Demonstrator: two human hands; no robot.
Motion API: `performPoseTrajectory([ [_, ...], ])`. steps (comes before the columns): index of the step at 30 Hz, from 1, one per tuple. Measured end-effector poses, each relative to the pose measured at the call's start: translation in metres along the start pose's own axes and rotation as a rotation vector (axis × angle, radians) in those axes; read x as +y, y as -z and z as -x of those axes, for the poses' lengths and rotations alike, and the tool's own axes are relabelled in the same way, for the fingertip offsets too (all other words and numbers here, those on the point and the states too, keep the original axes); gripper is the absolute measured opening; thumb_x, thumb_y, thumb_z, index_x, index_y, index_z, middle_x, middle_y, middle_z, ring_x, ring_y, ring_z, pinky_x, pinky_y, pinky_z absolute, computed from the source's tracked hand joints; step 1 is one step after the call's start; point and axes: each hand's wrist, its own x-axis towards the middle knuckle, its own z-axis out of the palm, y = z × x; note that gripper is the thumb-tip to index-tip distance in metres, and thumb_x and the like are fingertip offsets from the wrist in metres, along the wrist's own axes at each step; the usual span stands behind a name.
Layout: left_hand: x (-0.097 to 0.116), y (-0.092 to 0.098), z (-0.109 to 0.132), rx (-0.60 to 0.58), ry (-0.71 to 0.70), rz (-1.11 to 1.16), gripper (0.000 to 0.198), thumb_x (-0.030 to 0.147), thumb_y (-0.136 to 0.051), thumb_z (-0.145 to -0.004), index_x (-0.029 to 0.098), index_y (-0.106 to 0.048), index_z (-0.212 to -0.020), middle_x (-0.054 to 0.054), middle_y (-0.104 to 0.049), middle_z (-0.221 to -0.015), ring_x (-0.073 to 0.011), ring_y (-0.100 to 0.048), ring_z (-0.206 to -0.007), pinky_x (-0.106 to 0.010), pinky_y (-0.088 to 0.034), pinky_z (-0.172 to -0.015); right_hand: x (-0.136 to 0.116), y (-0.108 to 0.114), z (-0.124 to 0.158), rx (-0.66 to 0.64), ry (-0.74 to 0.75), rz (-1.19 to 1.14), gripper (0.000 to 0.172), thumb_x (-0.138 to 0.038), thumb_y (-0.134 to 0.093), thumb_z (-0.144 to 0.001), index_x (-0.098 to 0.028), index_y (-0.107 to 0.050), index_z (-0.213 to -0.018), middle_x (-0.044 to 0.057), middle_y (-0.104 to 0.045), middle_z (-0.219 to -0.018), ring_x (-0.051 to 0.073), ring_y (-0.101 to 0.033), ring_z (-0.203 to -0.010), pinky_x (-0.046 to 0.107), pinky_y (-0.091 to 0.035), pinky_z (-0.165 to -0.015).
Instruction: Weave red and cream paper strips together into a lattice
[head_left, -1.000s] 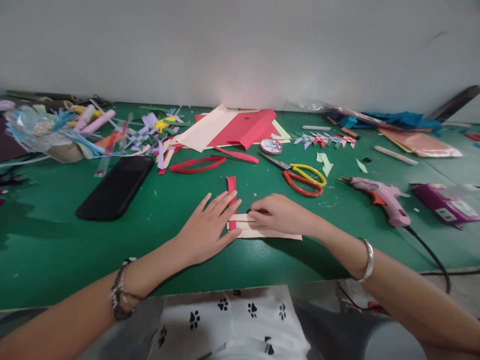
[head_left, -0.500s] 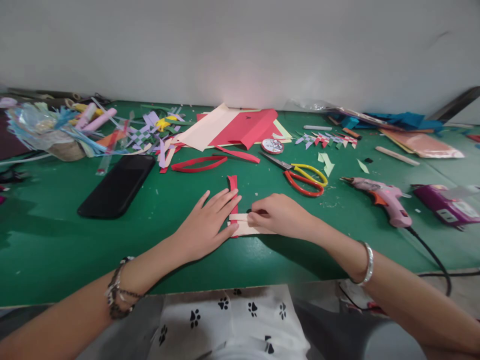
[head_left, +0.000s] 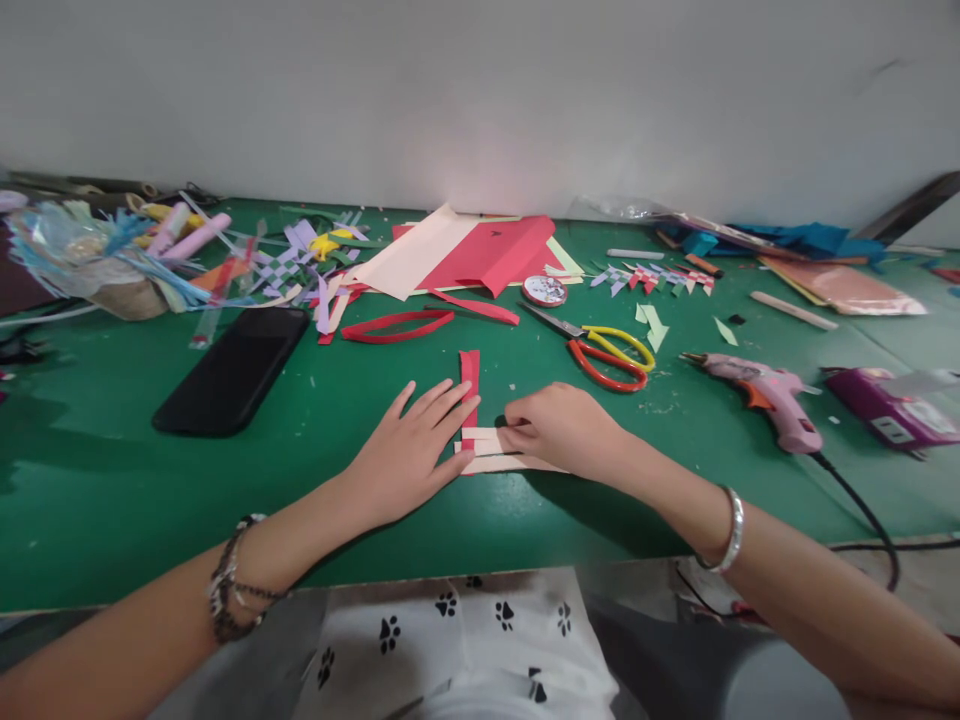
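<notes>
Pale wall [head_left: 480, 100] behind, blank but for a faint mark upper right. Green tabletop [head_left: 375, 385] in front of it, cluttered along the far side and at both ends.

Centre, near edge: a red paper strip [head_left: 469, 368] points away from the person, cream paper strips [head_left: 491, 463] running across it to the right. Uppermost cream band appears to lie over the red; red shows again just below it.

Left hand [head_left: 405, 450] flat, fingers slightly fanned, fingertips on the red strip, thumb at the left end of the cream. Right hand [head_left: 566, 425] curled, thumb and fingers drawn together on the cream strips; which band is caught, cannot tell.

Change over the last second: right hand lies over most of the lower cream strip, whose far end lay bare a second ago. A dark line splits the cream into three bands near the crossing; half a second ago two read clearly. Dark speck at the right fingertips gone from sight. Left hand almost unmoved.

Reading: the bands seem to be getting sorted apart at the crossing, left hand serving as anchor. Crossing looks loose, likely to slip if that hand lifted.

Nearby, untouched: scissors [head_left: 583, 333], black phone [head_left: 232, 372], pink glue gun [head_left: 772, 392].
</notes>
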Motion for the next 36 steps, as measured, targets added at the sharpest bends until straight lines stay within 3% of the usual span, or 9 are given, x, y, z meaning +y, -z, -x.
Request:
performPoseTrajectory([
  [5,-0.007,0.007,0.008,0.046,-0.143,0.050,0.048,0.042,-0.018,-0.092,0.023,-0.024,-0.136,-0.002,-0.027,-0.142,-0.0185,-0.021,-0.130,-0.044,-0.014,-0.105,0.002,-0.006,0.000,0.082,0.065,0.053,0.023,-0.027,-0.046,-0.078,-0.016,-0.060,-0.063,0.002,-0.060,-0.061,0.011,-0.046,-0.054,0.027,-0.025,-0.059],
  [10,-0.018,0.014,0.023,-0.111,-0.337,0.088,0.058,0.053,-0.028,-0.087,0.027,-0.018,-0.138,-0.002,-0.026,-0.142,-0.0212,-0.025,-0.129,-0.042,-0.010,-0.107,0.005,-0.010,0.000,0.183,0.128,0.067,0.023,-0.029,-0.047,-0.078,-0.015,-0.061,-0.065,0.003,-0.059,-0.066,0.013,-0.049,-0.061,0.029,-0.027,-0.069],
  [14,-0.024,0.012,0.028,-0.203,-0.388,0.053,0.074,0.062,-0.041,-0.077,0.025,-0.020,-0.137,-0.004,-0.026,-0.141,-0.0233,-0.026,-0.128,-0.041,-0.009,-0.106,0.005,-0.010,0.000,0.186,0.144,0.072,0.022,-0.026,-0.047,-0.079,-0.016,-0.061,-0.066,0.002,-0.058,-0.068,0.013,-0.050,-0.066,0.031,-0.027,-0.079],
  [17,-0.025,0.012,0.028,-0.226,-0.394,0.006,0.079,0.064,-0.046,-0.072,0.024,-0.024,-0.136,-0.005,-0.026,-0.141,-0.0242,-0.025,-0.128,-0.040,-0.010,-0.106,0.006,-0.010,0.001,0.180,0.149,0.072,0.020,-0.025,-0.048,-0.080,-0.016,-0.061,-0.067,0.002,-0.058,-0.070,0.014,-0.052,-0.068,0.033,-0.027,-0.083],
  [21,-0.018,0.011,0.029,-0.196,-0.355,-0.043,0.076,0.068,-0.036,-0.074,0.023,-0.031,-0.134,-0.005,-0.031,-0.140,-0.0241,-0.027,-0.127,-0.040,-0.009,-0.106,0.007,-0.008,0.003,0.258,0.170,0.035,0.016,-0.024,-0.047,-0.080,-0.016,-0.060,-0.074,0.003,-0.059,-0.076,0.015,-0.054,-0.076,0.038,-0.022,-0.092],
  [24,-0.008,0.007,0.032,-0.126,-0.301,-0.068,0.073,0.068,-0.027,-0.077,0.020,-0.037,-0.131,-0.007,-0.035,-0.137,-0.0260,-0.029,-0.126,-0.042,-0.012,-0.104,0.009,-0.003,0.007,0.399,0.206,-0.060,0.016,-0.020,-0.042,-0.083,-0.018,-0.058,-0.083,0.003,-0.060,-0.083,0.015,-0.054,-0.082,0.039,-0.020,-0.096],
  [27,0.003,0.001,0.034,-0.016,-0.245,-0.094,0.073,0.068,-0.024,-0.078,0.017,-0.041,-0.128,-0.009,-0.038,-0.135,-0.0282,-0.030,-0.124,-0.044,-0.014,-0.103,0.010,-0.002,0.014,0.467,0.297,-0.122,0.023,-0.017,-0.036,-0.086,-0.019,-0.059,-0.083,0.003,-0.062,-0.083,0.013,-0.055,-0.081,0.036,-0.026,-0.095],
  [32,0.012,-0.003,0.035,0.030,-0.197,-0.105,0.075,0.068,-0.024,-0.078,0.014,-0.042,-0.128,-0.008,-0.039,-0.135,-0.0280,-0.031,-0.124,-0.043,-0.014,-0.101,0.007,-0.018,0.029,0.421,0.373,-0.094,0.029,-0.023,-0.033,-0.089,-0.016,-0.060,-0.099,0.007,-0.063,-0.099,0.016,-0.055,-0.092,0.033,-0.037,-0.088],
  [36,0.011,-0.003,0.036,0.014,-0.184,-0.069,0.078,0.070,-0.022,-0.077,0.014,-0.040,-0.129,-0.009,-0.038,-0.135,-0.0261,-0.031,-0.125,-0.041,-0.013,-0.102,0.001,-0.033,0.039,0.323,0.324,-0.011,0.042,-0.040,-0.035,-0.087,-0.017,-0.048,-0.120,0.009,-0.051,-0.123,0.022,-0.042,-0.115,0.043,-0.030,-0.098],
])
